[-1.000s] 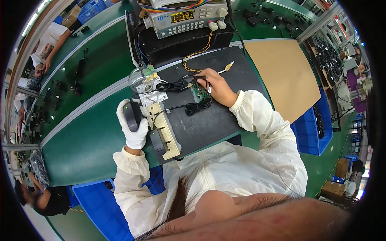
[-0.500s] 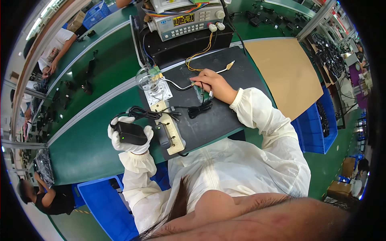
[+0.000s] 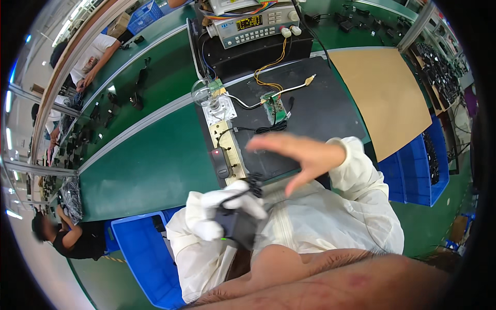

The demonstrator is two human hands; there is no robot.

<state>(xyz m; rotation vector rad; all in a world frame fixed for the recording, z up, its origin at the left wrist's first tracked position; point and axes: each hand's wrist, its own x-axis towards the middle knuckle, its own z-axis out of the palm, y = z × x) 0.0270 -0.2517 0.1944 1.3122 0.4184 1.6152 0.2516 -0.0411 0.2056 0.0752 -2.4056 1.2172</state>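
My left hand [image 3: 206,213], in a white glove, grips a black power adapter [image 3: 240,228] close to my body. A small green light shows on the adapter, and its bundled black cord [image 3: 253,184] lies above my fingers. My bare right hand [image 3: 305,154], blurred by motion, hangs over the front of the black mat [image 3: 320,113] with thumb and fingers apart and nothing in it. Beyond it lies a small green circuit board [image 3: 275,109] with a coiled black cable [image 3: 279,126] beside it. A second black adapter [image 3: 221,162] is plugged into the cream power strip [image 3: 238,166].
A clear glass bulb [image 3: 203,93] stands on a white base at the strip's far end. Behind the mat is a bench instrument [image 3: 256,26] with a lit display. Brown cardboard [image 3: 380,98] covers the right side. Blue bins [image 3: 139,258] flank me. Co-workers sit at left.
My left hand has brought the adapter and its cord right and in toward my body. My right hand has left the circuit board, come nearer and spread its fingers. The view has shifted slightly.
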